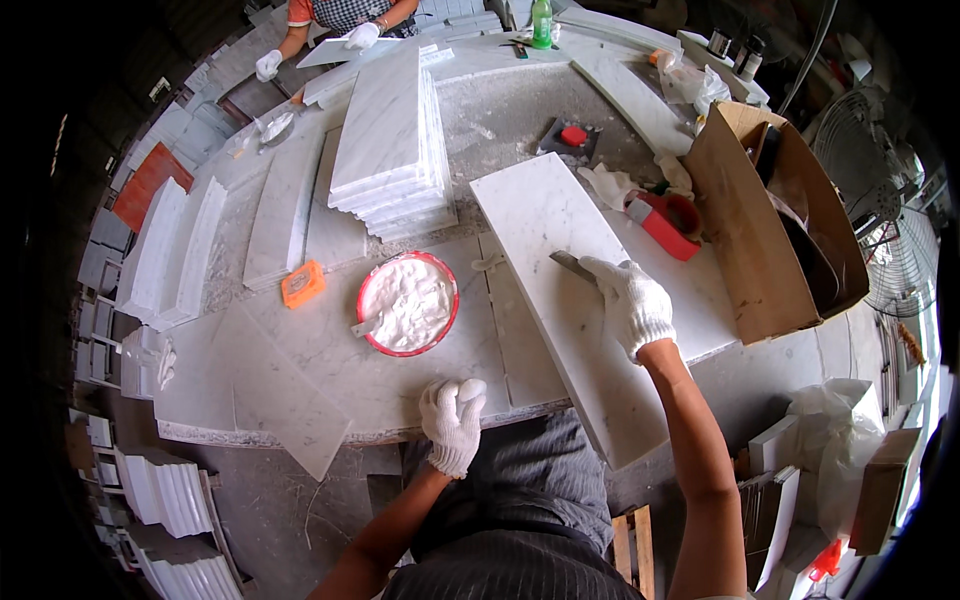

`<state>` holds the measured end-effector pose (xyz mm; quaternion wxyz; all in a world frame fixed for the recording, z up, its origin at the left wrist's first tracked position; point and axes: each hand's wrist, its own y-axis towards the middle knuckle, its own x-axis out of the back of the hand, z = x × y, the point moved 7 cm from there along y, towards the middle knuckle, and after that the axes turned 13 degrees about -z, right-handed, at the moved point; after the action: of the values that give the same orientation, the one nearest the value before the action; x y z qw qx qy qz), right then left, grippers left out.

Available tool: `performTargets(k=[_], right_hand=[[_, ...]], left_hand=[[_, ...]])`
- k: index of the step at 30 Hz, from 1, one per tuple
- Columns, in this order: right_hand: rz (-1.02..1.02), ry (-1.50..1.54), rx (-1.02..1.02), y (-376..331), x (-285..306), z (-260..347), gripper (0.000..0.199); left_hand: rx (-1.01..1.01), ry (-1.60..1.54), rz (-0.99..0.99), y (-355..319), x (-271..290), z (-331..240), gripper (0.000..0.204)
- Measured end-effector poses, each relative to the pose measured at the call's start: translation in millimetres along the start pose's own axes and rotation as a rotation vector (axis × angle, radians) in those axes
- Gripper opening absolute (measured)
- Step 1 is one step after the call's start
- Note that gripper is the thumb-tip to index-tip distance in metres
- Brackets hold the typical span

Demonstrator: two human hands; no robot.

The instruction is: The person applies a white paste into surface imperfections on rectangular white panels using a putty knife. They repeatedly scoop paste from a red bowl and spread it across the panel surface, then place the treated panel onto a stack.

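Note:
My right hand [637, 308], in a white knitted glove, is closed around a putty knife [572, 266]. Its dark blade lies against the top of a long white marble slab [545, 215], which slants toward me and juts past the table's near edge. Close to that same edge, my left hand [453, 425], also gloved, has its fingers curled in; whether anything is inside them is hidden. Just beyond it stands a red-rimmed bowl [452, 310] of white paste [408, 300], with a light-coloured spatula [365, 327] resting over its left side.
Stacked marble slabs [385, 130] rise behind the bowl. An orange block [303, 284] lies to its left. On the right are a red tape roll [665, 225], an open cardboard box [730, 220] and a fan [860, 150]. A co-worker's gloved hand [363, 36] touches a slab at the back.

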<state>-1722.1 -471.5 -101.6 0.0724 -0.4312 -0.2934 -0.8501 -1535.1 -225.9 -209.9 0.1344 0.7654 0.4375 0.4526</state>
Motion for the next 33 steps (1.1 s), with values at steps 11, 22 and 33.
performTargets(k=[11, 22, 33], right_hand=[[0.219, -0.373, 0.033, 4.6, -17.9, 2.6, 0.048], [0.173, -0.267, -0.110, 17.1, -17.4, -8.2, 0.043], [-0.051, 0.123, -0.093, -0.6, -3.3, -26.5, 0.039]], left_hand=[[0.012, 0.009, 0.015, -1.6, -2.4, 3.4, 0.036], [0.257, -0.228, 0.039, 4.5, -8.3, 5.9, 0.031], [0.077, -0.520, 0.018, 110.8, -40.9, -67.2, 0.028]])
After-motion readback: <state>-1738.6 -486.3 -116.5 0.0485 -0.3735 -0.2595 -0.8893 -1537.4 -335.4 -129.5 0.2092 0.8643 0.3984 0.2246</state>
